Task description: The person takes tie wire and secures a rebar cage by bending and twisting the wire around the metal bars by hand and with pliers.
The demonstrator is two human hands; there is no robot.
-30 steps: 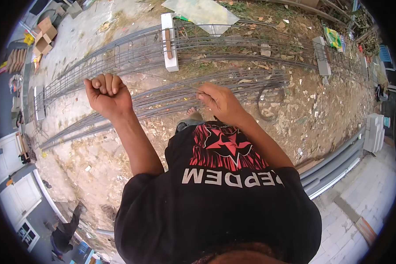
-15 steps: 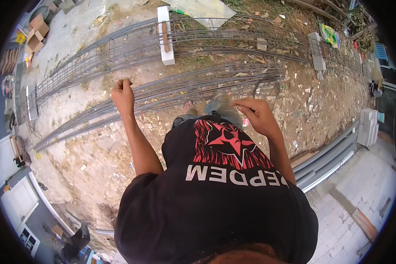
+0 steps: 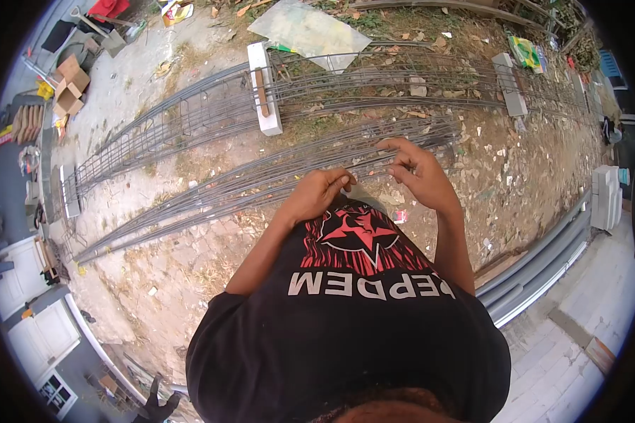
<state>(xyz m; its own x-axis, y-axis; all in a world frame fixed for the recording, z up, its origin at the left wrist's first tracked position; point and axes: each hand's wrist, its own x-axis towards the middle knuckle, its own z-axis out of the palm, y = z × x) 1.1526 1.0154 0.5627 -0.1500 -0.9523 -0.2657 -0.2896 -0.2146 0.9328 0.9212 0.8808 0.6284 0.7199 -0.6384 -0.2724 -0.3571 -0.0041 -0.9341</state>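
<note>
In front of my black shirt, my left hand (image 3: 323,193) is closed, fingers curled against the thumb; whatever is in its pinch is too small to make out. Close by on the right, my right hand (image 3: 423,176) has its index finger stretched out and its thumb apart from it. Any thin wire between the two hands is lost against the bars behind. Beneath and beyond both hands lies a bundle of loose steel rebar (image 3: 212,194) on the ground. Farther out, a long tied rebar cage (image 3: 169,127) stretches across the view.
Pale blocks, one at the cage's middle (image 3: 267,106) and another block (image 3: 509,84) to its right, sit by the cage. A translucent sheet (image 3: 310,32) lies beyond. Grey pipes (image 3: 543,261) run at right beside stacked blocks (image 3: 605,197). A cardboard box (image 3: 70,86) is far left.
My left hand has moved right, coming close to my right hand. The right hand, which was pinching a thin wire, has parted its index finger and thumb. The view has shifted slightly.
</note>
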